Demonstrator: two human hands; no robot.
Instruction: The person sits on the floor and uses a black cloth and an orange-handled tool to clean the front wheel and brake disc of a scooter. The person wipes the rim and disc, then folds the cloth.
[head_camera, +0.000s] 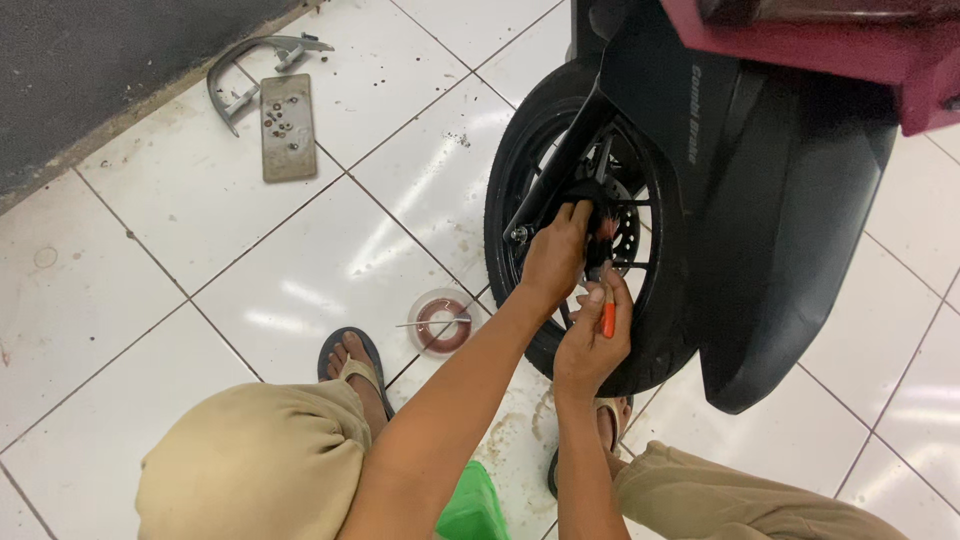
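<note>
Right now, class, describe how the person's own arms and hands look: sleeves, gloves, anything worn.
Both arms are bare from elbow to fingertips: no sleeves, no gloves. The left hand and right hand show no ring, and neither wrist carries a watch or band. Both forearms are slim. No markings or cables appear on them.

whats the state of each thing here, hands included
left hand: gripping the wheel hub
right hand: closed on an orange brush, bristles at the hub
front wheel: mounted, off-floor or not unclear
small clear dish: open, on the floor
grey tray: flat, holding small bolts
grab rail: detached, lying by the wall
</note>
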